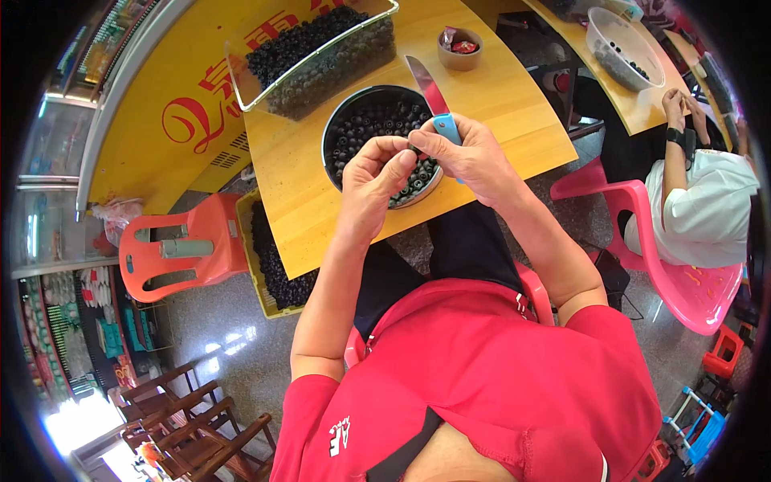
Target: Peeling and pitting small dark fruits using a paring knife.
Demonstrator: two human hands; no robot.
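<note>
A round metal bowl (326, 136) of small dark round pieces, some with pale ring-like ends, stands on the wooden table near its front edge. My left hand (376, 177) is over the bowl, thumb and fingers pinched together. The fingertips of my right hand (474, 157) meet it there, and what they pinch is too small and covered to make out. A knife (426, 83) with a blue handle is in my right hand, its blade pointing up and away from me.
A clear plastic bin (329, 88) of similar dark pieces and a small brown cup (472, 59) with red wrappers stand behind the bowl. A yellow crate (250, 249) is below the table's left side. Another person (695, 193) sits at right, by a table with a translucent tub (598, 48).
</note>
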